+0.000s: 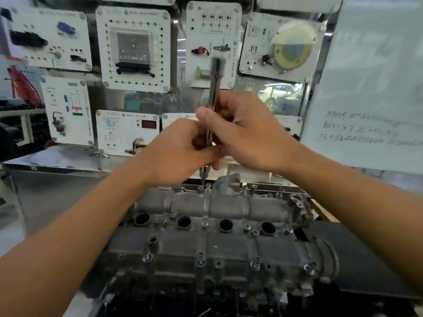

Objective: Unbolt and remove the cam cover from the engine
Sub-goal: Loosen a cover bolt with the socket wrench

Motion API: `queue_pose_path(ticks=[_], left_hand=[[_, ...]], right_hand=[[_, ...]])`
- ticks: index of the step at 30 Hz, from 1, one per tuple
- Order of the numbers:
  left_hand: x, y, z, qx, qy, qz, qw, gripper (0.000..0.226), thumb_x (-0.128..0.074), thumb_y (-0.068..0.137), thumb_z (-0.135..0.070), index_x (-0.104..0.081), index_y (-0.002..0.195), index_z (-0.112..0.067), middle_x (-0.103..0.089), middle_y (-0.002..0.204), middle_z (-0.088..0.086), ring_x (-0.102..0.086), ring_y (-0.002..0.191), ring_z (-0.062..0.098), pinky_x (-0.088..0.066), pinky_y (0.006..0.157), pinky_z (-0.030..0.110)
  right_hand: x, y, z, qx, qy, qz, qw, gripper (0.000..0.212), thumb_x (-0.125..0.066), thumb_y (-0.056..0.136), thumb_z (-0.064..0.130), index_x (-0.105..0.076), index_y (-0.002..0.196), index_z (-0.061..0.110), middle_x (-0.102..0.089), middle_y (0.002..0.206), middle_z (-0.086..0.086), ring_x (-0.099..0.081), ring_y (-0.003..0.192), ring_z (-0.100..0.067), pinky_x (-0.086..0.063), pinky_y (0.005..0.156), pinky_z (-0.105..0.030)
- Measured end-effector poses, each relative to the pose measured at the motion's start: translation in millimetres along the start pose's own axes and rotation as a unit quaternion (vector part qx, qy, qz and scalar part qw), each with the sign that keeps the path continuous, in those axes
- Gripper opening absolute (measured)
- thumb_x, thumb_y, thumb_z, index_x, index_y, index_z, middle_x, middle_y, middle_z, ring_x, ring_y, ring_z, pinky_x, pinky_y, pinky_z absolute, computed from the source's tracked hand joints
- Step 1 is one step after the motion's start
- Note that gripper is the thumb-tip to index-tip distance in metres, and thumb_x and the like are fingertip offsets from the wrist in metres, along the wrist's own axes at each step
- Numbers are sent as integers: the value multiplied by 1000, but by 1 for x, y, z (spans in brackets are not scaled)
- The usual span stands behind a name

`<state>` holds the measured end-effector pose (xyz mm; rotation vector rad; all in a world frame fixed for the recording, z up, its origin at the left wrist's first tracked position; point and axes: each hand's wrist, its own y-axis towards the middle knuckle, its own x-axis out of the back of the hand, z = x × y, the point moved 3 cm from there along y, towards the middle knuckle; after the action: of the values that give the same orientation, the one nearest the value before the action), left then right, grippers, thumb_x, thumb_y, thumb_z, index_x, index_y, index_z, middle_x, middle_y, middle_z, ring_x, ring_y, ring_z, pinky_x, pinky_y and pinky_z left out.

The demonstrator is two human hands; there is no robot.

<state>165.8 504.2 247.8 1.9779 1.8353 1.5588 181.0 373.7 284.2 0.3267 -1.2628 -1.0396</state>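
Cover (pixel 206 243) seated on engine, unbolting under way: left hand (pixel 176 152) and right hand (pixel 247 133) grip driver (pixel 216 76) upright over far bolt (pixel 200 189); 4 near bolts (pixel 201 258) not yet removed.

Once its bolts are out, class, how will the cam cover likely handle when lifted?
The cam cover looks like thick cast metal, so probably rigid and heavy. It is long, so likely a two-hand lift. Its dull, grimy surface may be slippery.
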Motion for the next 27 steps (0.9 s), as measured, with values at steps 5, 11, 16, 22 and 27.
queue_pose_path(ticks=[5, 11, 16, 22, 27], left_hand=[[-89, 46, -73, -36, -135, 66, 988, 19, -62, 98, -17, -68, 80, -13, -67, 56, -12, -45, 40, 3, -37, 43, 16], [-258, 61, -160, -18, -264, 138, 954, 21, -60, 100, -21, -71, 94, -5, -76, 80, 7, -54, 46, -1, -42, 48, 17], [-390, 40, -234, -44, -228, 266, 936, 28, -61, 98, -30, -68, 82, -8, -74, 69, 2, -60, 48, -1, -37, 42, 11], [-512, -14, -250, -19, -99, 415, 904, 21, -58, 99, -34, -58, 80, -24, -70, 76, 0, -65, 63, 14, -48, 52, 26], [-555, -32, -240, -25, -7, 401, 916, 23, -61, 96, -34, -53, 76, -27, -55, 72, -8, -56, 66, 14, -35, 47, 25]], right_hand=[[104, -59, -14, -108, -106, -92, 984, 40, -56, 100, 29, -56, 69, 4, -58, 59, -12, -57, 54, -20, -45, 54, -33], [226, -211, -63, -419, -68, -199, 883, 34, -61, 93, 26, -56, 73, -2, -43, 54, -7, -40, 49, -19, -33, 51, -35], [291, -365, -84, -599, -45, -243, 762, 20, -60, 92, 20, -57, 73, 13, -41, 51, 1, -36, 41, -12, -24, 43, -23], [294, -504, -112, -754, -81, -181, 626, 16, -60, 90, 24, -61, 80, 12, -52, 55, -1, -42, 40, -12, -26, 38, -16], [280, -546, -141, -804, -58, -117, 580, 18, -53, 90, 21, -58, 78, 9, -53, 50, -2, -39, 30, -11, -24, 36, -12]])
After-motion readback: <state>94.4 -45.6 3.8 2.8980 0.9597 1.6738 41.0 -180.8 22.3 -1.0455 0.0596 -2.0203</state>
